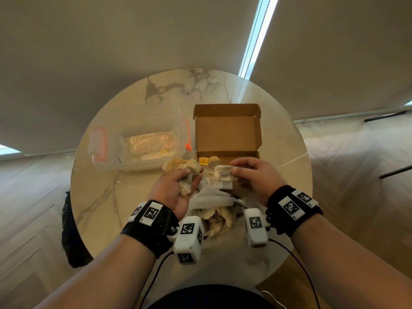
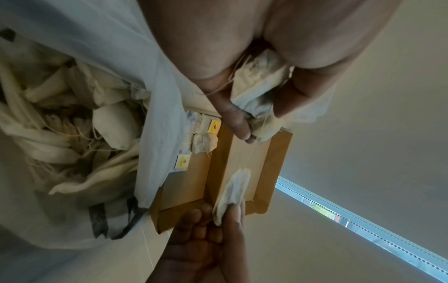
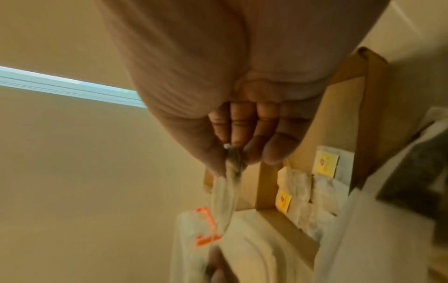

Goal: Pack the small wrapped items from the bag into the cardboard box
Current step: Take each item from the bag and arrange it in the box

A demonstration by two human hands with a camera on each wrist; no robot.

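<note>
An open cardboard box (image 1: pixel 225 134) stands on the round marble table, its lid tipped back. A few pale tea bags with yellow tags (image 1: pixel 203 161) lie in its near left corner (image 2: pixel 203 141). My left hand (image 1: pixel 178 186) grips a bunch of tea bags (image 1: pixel 185 168) just left of the box's front (image 2: pixel 257 90). Over the box's front edge, my right hand (image 1: pixel 249 175) pinches a single tea bag (image 1: pixel 223 171) by its end (image 3: pixel 230 183). A white translucent bag (image 1: pixel 214 206) holding several more tea bags lies between my wrists (image 2: pixel 72 134).
A clear plastic container (image 1: pixel 142 143) with orange latches sits left of the box, holding packets. The table's rim (image 1: pixel 73 197) curves close on the left, with a dark object beside it. Pale blinds fill the background beyond the table.
</note>
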